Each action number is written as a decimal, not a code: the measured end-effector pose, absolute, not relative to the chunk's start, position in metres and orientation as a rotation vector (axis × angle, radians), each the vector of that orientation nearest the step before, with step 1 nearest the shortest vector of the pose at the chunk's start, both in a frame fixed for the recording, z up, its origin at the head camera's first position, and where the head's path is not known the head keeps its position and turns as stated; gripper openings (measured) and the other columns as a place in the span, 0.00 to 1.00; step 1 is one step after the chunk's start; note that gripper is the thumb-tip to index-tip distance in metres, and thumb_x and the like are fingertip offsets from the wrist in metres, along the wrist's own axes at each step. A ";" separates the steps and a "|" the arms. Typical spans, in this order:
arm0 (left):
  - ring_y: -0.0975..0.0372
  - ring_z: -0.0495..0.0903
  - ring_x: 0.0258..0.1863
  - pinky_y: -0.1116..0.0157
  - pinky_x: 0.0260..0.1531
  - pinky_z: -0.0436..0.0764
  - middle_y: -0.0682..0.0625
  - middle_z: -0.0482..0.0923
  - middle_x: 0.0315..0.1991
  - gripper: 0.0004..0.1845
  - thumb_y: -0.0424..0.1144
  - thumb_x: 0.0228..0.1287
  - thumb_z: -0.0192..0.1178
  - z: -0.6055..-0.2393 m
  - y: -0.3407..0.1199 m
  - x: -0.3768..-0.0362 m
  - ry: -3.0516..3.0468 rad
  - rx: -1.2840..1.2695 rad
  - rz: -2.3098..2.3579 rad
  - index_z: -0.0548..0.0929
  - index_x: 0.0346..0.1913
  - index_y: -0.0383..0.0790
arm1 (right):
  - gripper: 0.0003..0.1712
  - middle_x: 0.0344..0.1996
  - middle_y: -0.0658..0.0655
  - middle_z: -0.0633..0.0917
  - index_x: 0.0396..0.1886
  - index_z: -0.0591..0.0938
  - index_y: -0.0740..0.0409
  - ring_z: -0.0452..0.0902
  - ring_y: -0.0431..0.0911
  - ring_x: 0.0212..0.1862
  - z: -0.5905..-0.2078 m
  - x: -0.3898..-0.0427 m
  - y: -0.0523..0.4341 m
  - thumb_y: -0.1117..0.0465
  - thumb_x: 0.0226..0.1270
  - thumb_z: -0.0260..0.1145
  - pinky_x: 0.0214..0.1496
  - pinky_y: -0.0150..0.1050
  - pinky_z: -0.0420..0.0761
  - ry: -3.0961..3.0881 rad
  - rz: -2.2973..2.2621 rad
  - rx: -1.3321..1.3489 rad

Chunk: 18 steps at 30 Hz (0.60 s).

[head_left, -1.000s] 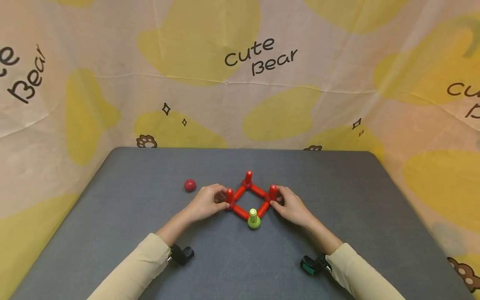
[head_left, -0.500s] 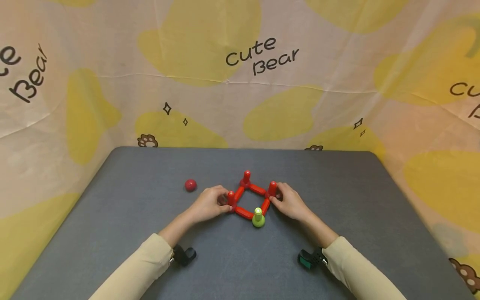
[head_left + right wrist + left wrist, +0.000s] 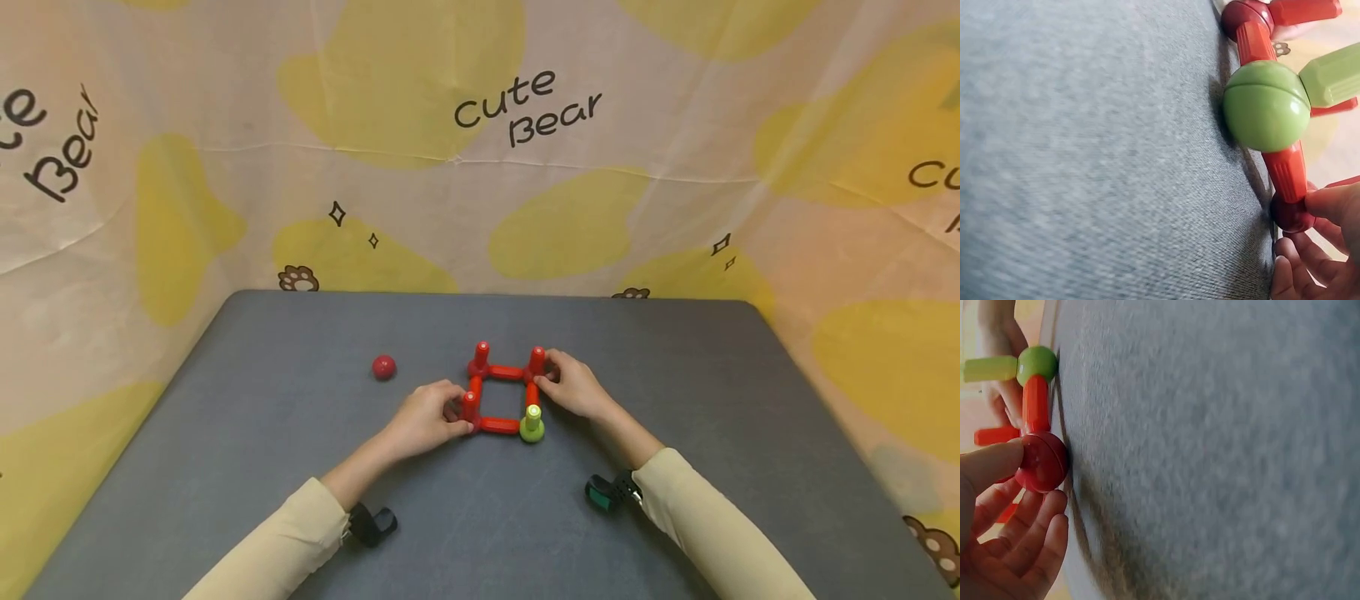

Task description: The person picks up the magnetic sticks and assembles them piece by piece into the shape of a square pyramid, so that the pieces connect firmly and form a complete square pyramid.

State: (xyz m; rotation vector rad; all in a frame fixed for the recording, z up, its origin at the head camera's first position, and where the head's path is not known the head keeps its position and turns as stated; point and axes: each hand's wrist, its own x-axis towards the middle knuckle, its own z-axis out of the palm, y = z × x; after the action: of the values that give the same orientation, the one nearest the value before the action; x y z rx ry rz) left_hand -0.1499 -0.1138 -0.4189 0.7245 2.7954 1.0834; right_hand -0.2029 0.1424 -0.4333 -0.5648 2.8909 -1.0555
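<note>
A square frame of red rods (image 3: 500,426) joined by balls lies flat on the table, with an upright rod at each corner. Three corners are red; the near right one is a green ball (image 3: 1266,106) bearing a light green rod (image 3: 533,415). My left hand (image 3: 426,421) pinches the near left red ball (image 3: 1042,461) between thumb and fingers. At the far right corner my right hand (image 3: 576,385) pinches another red ball (image 3: 1291,214). The far left corner ball (image 3: 477,369) is untouched.
A loose red ball (image 3: 384,367) rests on the grey table (image 3: 495,517), left of the frame. Behind the table hangs a patterned cloth (image 3: 420,200). A black wrist device (image 3: 372,525) sits at the left cuff, with another device (image 3: 609,492) at the right.
Both hands have turned the frame counterclockwise, from a diamond stance to one roughly square with the table. The left hand came nearer; the right hand went farther away. The loose ball stayed put.
</note>
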 end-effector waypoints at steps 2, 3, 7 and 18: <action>0.67 0.79 0.26 0.72 0.27 0.76 0.51 0.76 0.30 0.11 0.35 0.46 0.70 -0.419 -0.112 -0.149 2.805 0.716 1.074 0.81 0.34 0.41 | 0.15 0.37 0.59 0.81 0.45 0.77 0.61 0.78 0.47 0.36 -0.432 -0.205 0.141 0.63 0.57 0.64 0.38 0.40 0.77 2.878 -1.058 -0.556; 0.67 0.79 0.26 0.72 0.27 0.76 0.51 0.76 0.30 0.11 0.35 0.47 0.70 -0.419 -0.111 -0.148 2.808 0.707 1.067 0.81 0.34 0.42 | 0.15 0.37 0.59 0.81 0.45 0.77 0.61 0.79 0.47 0.36 -0.432 -0.207 0.141 0.63 0.58 0.64 0.38 0.40 0.77 2.874 -1.058 -0.556; 0.67 0.80 0.26 0.71 0.27 0.76 0.52 0.76 0.30 0.11 0.36 0.47 0.70 -0.420 -0.109 -0.146 2.826 0.719 1.039 0.81 0.34 0.42 | 0.14 0.38 0.58 0.82 0.45 0.77 0.60 0.79 0.46 0.36 -0.431 -0.210 0.139 0.63 0.59 0.63 0.37 0.38 0.76 2.858 -1.047 -0.550; 0.66 0.80 0.28 0.71 0.28 0.77 0.52 0.76 0.30 0.11 0.36 0.47 0.70 -0.420 -0.110 -0.144 2.801 0.693 1.075 0.81 0.34 0.43 | 0.21 0.46 0.61 0.80 0.53 0.73 0.64 0.80 0.48 0.39 -0.428 -0.199 0.141 0.63 0.60 0.62 0.43 0.43 0.78 2.862 -1.165 -0.473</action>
State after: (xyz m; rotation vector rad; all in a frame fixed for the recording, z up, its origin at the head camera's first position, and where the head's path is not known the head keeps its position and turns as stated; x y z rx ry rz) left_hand -0.1444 -0.1102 -0.4201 0.6930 2.8015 1.0750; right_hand -0.1995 0.1410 -0.4278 -0.4726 2.8616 -1.1650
